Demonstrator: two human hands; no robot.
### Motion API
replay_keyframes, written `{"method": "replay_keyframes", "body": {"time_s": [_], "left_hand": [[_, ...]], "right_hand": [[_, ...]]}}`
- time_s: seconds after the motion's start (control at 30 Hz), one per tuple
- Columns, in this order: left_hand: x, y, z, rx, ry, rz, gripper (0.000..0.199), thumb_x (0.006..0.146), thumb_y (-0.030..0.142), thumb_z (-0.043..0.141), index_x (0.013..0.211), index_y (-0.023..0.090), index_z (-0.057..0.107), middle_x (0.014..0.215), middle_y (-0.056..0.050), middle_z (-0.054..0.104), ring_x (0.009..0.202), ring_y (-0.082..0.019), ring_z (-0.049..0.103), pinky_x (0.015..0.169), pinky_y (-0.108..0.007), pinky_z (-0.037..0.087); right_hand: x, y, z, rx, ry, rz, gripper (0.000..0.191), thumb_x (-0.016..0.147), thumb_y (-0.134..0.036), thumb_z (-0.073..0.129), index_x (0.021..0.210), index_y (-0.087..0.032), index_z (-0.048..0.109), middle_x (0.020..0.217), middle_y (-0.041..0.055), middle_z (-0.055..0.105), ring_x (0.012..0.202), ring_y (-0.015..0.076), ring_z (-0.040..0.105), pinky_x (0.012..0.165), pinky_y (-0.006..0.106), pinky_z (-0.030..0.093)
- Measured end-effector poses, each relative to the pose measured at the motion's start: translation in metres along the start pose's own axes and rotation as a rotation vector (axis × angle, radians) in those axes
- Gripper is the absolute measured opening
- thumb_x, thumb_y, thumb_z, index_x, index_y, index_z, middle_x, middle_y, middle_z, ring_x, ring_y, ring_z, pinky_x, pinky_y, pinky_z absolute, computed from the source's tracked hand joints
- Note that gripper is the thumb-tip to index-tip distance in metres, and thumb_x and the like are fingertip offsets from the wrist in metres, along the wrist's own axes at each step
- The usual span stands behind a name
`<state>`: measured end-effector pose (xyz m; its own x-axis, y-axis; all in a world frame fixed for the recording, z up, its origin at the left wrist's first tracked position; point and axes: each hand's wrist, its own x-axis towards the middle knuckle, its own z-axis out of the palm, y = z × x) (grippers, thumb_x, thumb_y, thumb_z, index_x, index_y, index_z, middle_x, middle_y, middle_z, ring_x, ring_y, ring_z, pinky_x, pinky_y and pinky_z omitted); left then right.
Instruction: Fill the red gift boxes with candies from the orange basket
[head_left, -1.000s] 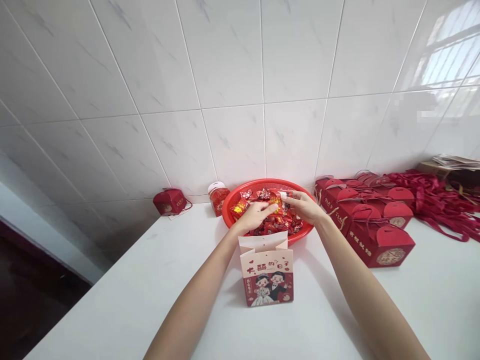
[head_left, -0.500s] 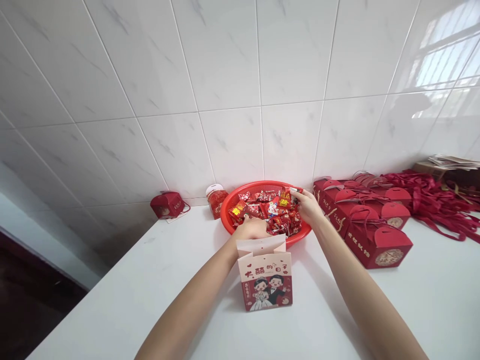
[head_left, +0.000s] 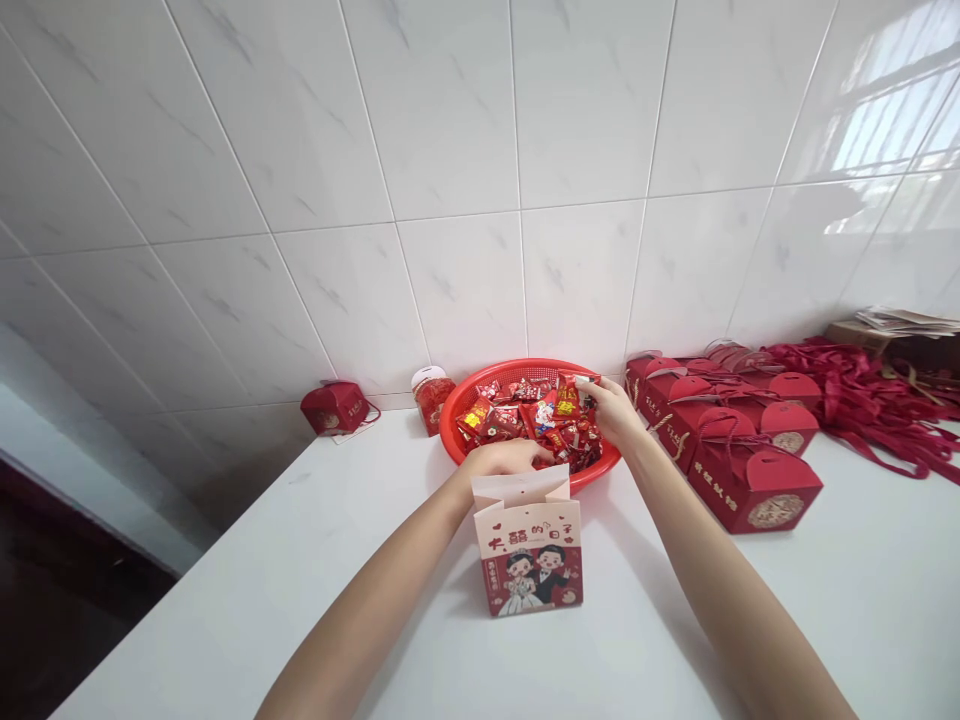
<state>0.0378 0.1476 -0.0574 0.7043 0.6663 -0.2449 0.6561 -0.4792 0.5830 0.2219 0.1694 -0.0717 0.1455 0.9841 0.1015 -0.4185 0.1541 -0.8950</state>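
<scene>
A red plastic basket (head_left: 455,440) full of wrapped candies (head_left: 525,415) sits against the wall. At its right rim, my right hand (head_left: 613,408) pinches a red-wrapped candy (head_left: 576,380) between thumb and fingers. My left hand (head_left: 504,458) reaches over the basket's front edge, its fingers curled down among the candies; whatever they grip is hidden. Just in front of that hand stands an upright gift box (head_left: 529,555), its top flaps raised, with a cartoon bride and groom on the front.
Several red gift boxes (head_left: 750,480) with cord handles stand close together on the right, beside a heap of red ribbons (head_left: 847,400). A small red box (head_left: 335,408) and a red-and-white packet (head_left: 433,400) are left of the basket. The white table's (head_left: 315,560) left edge drops off.
My left hand has shifted slightly to the right over the candies, its fingers now nearer the basket's front middle. My right hand stays nearly in place with its candy.
</scene>
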Motion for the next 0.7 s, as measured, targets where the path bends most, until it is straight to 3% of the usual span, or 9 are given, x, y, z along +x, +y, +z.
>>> {"method": "replay_keyframes", "body": {"time_s": [0.1,0.2,0.4,0.5,0.6,0.7], "left_hand": [[0.001,-0.001,-0.001,0.087,-0.113,-0.055,0.010,0.057,0.022,0.062,0.066,0.019,0.062,0.067,0.000,0.063,0.062,-0.018,0.054,0.055,-0.028,0.035],[0.003,-0.003,-0.001,0.115,-0.145,-0.107,0.010,0.056,0.022,0.061,0.066,0.019,0.060,0.066,0.001,0.061,0.060,-0.017,0.051,0.054,-0.028,0.033],[0.003,-0.005,0.001,0.091,-0.085,-0.028,0.008,0.063,0.020,0.060,0.060,0.018,0.053,0.059,0.003,0.051,0.055,-0.013,0.040,0.053,-0.027,0.027],[0.005,-0.006,0.003,-0.038,0.051,0.047,0.026,0.074,0.032,0.060,0.059,0.019,0.043,0.057,0.004,0.042,0.054,-0.011,0.034,0.052,-0.027,0.024],[0.007,-0.008,0.002,-0.176,0.308,0.095,0.038,0.081,0.048,0.057,0.062,0.021,0.037,0.060,0.005,0.039,0.056,-0.012,0.035,0.054,-0.027,0.026],[0.009,-0.012,0.001,-0.272,0.510,0.171,0.039,0.085,0.052,0.052,0.066,0.020,0.040,0.064,0.004,0.040,0.060,-0.012,0.037,0.059,-0.027,0.030]], "right_hand": [[0.000,0.000,0.000,-0.018,-0.013,-0.017,0.026,0.055,-0.031,0.081,0.072,-0.022,0.064,0.071,0.0016,0.072,0.082,0.0253,0.070,0.069,0.034,0.056],[-0.001,0.000,0.001,-0.005,-0.008,-0.007,0.028,0.054,-0.031,0.082,0.072,-0.022,0.063,0.069,0.0011,0.072,0.083,0.0259,0.070,0.069,0.034,0.056],[-0.002,-0.001,0.002,-0.010,-0.014,-0.018,0.030,0.052,-0.032,0.082,0.074,-0.021,0.064,0.070,0.0008,0.072,0.082,0.0249,0.070,0.069,0.033,0.055],[-0.001,0.000,0.001,-0.001,-0.017,-0.027,0.031,0.051,-0.032,0.083,0.074,-0.021,0.065,0.070,0.0006,0.072,0.082,0.0251,0.070,0.070,0.034,0.056],[0.000,0.000,0.000,0.010,-0.005,-0.037,0.030,0.052,-0.033,0.082,0.074,-0.022,0.066,0.071,0.0004,0.073,0.080,0.0245,0.070,0.069,0.034,0.056],[0.001,0.000,-0.001,0.000,0.009,-0.050,0.027,0.053,-0.032,0.081,0.074,-0.022,0.067,0.071,0.0009,0.073,0.075,0.0232,0.069,0.067,0.033,0.056]]}}
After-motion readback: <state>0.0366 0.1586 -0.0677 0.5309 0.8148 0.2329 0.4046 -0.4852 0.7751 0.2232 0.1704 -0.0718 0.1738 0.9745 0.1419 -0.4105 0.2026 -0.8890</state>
